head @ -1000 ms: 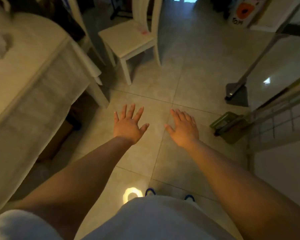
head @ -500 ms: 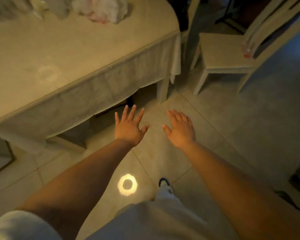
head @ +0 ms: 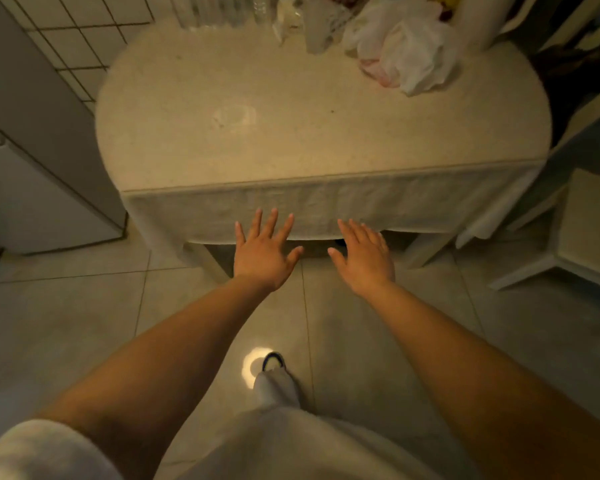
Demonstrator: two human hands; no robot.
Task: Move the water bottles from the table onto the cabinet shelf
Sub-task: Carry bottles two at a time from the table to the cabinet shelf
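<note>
Appliance [head: 32, 161], white and box-shaped, stands at far left against a tiled wall [head: 84, 32], just beside the table's left end. Table [head: 291, 140] fills the upper middle of the view; it carries a pale cloth whose front hem hangs down toward the tiled floor [head: 66, 323].

Water bottles [head: 219, 10]: clear, ribbed, grouped at the far edge of the table, left of centre, cut off by the top of the frame. Count cannot be told. To their right lie crumpled plastic bags [head: 406, 46], white and pinkish, touching one another on the far right part of the tabletop.

Left hand [head: 262, 252]: palm down, fingers straight and spread, holding nothing, in front of the cloth hem below the near table edge. Right hand [head: 364, 259]: just beside it, palm down, fingers straight and close together, likewise holding nothing. Both hands are well apart from the bottles. Contact between the fingertips and the hanging cloth cannot be determined.

Below the hands: one shoe [head: 273, 361] on the floor, next to a round bright light patch [head: 252, 367]. A pale chair [head: 575, 237] stands at far right, near the table's right end.
</note>
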